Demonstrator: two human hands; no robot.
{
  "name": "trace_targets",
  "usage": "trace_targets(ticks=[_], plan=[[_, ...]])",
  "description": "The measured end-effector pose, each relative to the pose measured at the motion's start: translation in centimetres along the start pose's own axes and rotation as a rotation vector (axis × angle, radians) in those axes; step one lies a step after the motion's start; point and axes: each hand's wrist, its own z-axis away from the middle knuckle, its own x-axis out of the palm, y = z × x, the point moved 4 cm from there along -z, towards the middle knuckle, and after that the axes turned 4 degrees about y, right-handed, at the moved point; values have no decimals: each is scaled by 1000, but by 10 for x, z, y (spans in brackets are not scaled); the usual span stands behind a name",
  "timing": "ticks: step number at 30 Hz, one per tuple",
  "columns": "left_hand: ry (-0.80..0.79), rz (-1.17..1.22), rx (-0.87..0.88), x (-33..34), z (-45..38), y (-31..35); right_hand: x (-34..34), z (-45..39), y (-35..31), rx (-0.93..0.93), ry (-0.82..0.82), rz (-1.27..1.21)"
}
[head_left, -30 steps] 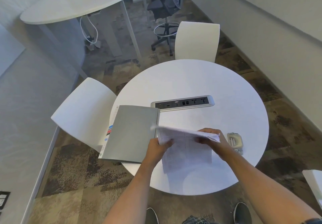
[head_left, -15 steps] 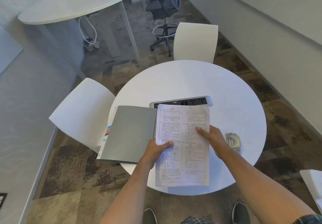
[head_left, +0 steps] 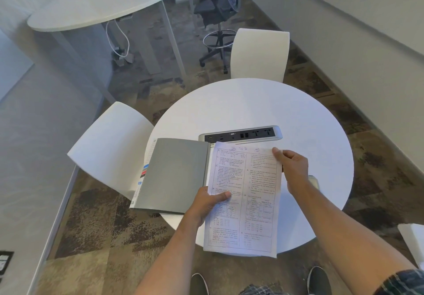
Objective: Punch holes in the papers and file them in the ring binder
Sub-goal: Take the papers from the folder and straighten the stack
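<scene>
I hold printed papers [head_left: 245, 193] face up over the near side of the round white table [head_left: 263, 106]. My left hand [head_left: 208, 203] pinches their left edge with the thumb on top. My right hand [head_left: 293, 168] grips the top right corner and right edge. The grey ring binder [head_left: 174, 173] lies closed on the table's left side, partly overhanging the rim, with its spine touching the papers' left edge. The hole punch [head_left: 314, 180] is mostly hidden behind my right wrist; only a small metal part shows.
A silver power socket strip [head_left: 241, 134] is set into the table just beyond the papers. White chairs stand at the left [head_left: 110, 148] and far side [head_left: 259, 54]. A second white table [head_left: 103, 3] and a dark office chair [head_left: 218, 8] stand further back.
The papers went from folded and edge-on to flat and face up. They have since lowered toward me, uncovering the socket strip, and my right hand moved up to the top right corner.
</scene>
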Motion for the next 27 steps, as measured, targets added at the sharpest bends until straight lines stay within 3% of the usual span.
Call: trace_targets(ticks=[7,12,20,27], plan=[[-21,59,-22,6,1,-2,2,3,6,121,29,9],[0,195,-39,4,0,-6,1,7,21,268,-188,139],[88,250,-78,3,-1,-15,-18,21,60,234,-422,410],[240,137,-125,0,-5,-30,-28,26,84,219,-295,537]])
